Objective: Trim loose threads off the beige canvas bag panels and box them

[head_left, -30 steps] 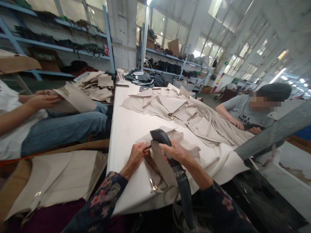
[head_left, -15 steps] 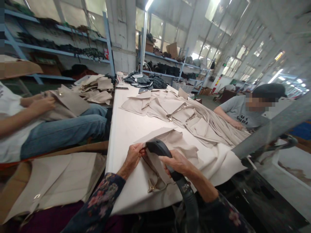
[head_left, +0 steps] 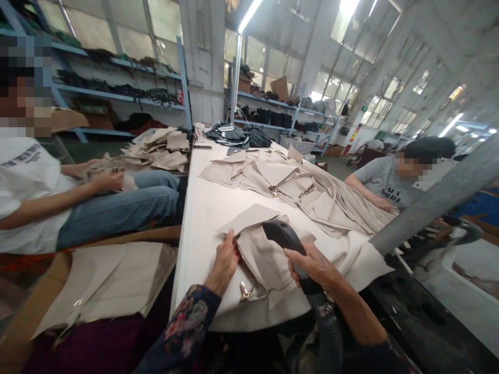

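Note:
My right hand [head_left: 314, 264] is wrapped round a curved black vacuum hose handle [head_left: 284, 235]. Its tip hovers over a beige bag [head_left: 262, 255], and the hose runs down toward my lap. At the bag's left edge, my left hand [head_left: 226, 261] pinches the material between thumb and fingers. A stiff beige flap [head_left: 249, 218] of the bag lies spread beyond that hand. Near the table's front, a gold-coloured metal clasp [head_left: 245, 292] hangs on a strap from the bag.
Layered beige bag pieces [head_left: 253, 171] cover the far side of the white table [head_left: 206, 208]. Dark folded goods [head_left: 234, 136] lie at its back. A box of beige bags [head_left: 113, 275] stands left. Co-workers sit at left and right; a grey metal post [head_left: 432, 197] slants at right.
The black hose handle has moved right, away from my left hand and across the bag. My left hand has stayed on the bag's edge, and the view has turned slightly left.

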`<state>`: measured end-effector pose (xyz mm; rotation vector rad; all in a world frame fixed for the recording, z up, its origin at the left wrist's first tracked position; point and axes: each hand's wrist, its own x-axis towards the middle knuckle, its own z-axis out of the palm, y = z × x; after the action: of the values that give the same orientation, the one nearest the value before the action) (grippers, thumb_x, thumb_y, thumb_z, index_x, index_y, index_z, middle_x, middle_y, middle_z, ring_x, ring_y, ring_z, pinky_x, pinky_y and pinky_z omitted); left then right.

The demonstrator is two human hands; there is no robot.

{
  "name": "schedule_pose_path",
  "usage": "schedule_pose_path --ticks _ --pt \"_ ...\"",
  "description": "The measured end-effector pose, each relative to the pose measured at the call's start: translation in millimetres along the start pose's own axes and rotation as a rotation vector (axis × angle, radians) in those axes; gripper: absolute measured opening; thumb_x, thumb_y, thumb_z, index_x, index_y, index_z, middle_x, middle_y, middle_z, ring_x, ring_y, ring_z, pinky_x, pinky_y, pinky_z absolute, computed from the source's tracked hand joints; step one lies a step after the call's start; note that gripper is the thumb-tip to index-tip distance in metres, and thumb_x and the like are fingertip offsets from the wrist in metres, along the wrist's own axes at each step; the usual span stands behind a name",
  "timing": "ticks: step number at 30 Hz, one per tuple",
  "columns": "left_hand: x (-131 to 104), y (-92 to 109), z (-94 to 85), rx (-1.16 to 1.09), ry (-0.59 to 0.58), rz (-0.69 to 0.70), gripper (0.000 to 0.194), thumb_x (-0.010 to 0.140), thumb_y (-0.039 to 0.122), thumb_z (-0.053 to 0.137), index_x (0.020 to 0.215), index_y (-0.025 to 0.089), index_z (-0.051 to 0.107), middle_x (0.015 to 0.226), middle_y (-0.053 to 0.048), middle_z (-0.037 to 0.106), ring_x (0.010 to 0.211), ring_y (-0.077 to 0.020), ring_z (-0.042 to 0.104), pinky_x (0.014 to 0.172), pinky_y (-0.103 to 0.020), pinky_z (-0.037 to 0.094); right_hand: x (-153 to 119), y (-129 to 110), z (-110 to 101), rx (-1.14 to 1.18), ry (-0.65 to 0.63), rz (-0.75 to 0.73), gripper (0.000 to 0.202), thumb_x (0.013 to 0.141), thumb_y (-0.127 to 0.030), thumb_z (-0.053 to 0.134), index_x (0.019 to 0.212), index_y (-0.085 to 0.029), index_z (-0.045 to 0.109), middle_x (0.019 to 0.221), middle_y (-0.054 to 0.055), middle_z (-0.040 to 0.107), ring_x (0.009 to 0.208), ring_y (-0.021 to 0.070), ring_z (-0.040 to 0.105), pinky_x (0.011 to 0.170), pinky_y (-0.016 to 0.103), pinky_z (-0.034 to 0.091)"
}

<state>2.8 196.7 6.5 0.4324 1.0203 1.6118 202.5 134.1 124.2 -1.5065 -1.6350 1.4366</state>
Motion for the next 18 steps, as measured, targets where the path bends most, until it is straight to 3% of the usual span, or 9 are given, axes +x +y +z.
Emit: schedule_pose_path --ticks 5,10,14,18 --pt "5 -13 25.7 0.106 -0.079 0.147 0.021 0.061 0.024 0.071 0.075 0.012 0.06 0.072 -0.008 0.069 0.075 -0.0215 0.066 0.067 -0.032 0.052 -24 -1 -1 0.004 -0.008 -0.006 0.035 0.08 -0.048 0.05 0.064 -0.016 0.05 0.046 -0.002 0.051 0.037 0.0092 0.048 0.038 0.02 0.041" --pt "-4 -14 17.2 0.263 -0.15 0.326 0.019 0.065 0.021 0.066 0.083 0.015 0.066 0.089 -0.006 0.07 0.094 -0.0222 0.061 0.084 -0.034 0.047 -39 -4 -4 -0.026 -0.011 -0.025 0.033 0.081 -0.043 0.05 0.063 -0.016 0.05 0.044 -0.003 0.05 0.036 0.0079 0.046 0.036 0.018 0.039" --pt "-13 -7 15.6 0.354 -0.258 0.39 0.016 0.066 0.017 0.063 0.081 0.015 0.068 0.087 -0.005 0.07 0.09 -0.0212 0.061 0.086 -0.033 0.045 -39 -11 4 -0.032 -0.095 -0.072 0.03 0.082 -0.04 0.05 0.065 -0.016 0.05 0.046 -0.003 0.051 0.037 0.0088 0.047 0.037 0.019 0.041" --pt "-22 -1 17.7 0.391 -0.334 0.417 0.024 0.068 0.013 0.059 0.091 0.015 0.066 0.091 -0.005 0.069 0.09 -0.0219 0.061 0.086 -0.034 0.045 -32 -18 11 -0.031 -0.072 -0.063 0.028 0.082 -0.039 0.051 0.065 -0.016 0.049 0.047 -0.003 0.051 0.038 0.0093 0.048 0.038 0.02 0.042"
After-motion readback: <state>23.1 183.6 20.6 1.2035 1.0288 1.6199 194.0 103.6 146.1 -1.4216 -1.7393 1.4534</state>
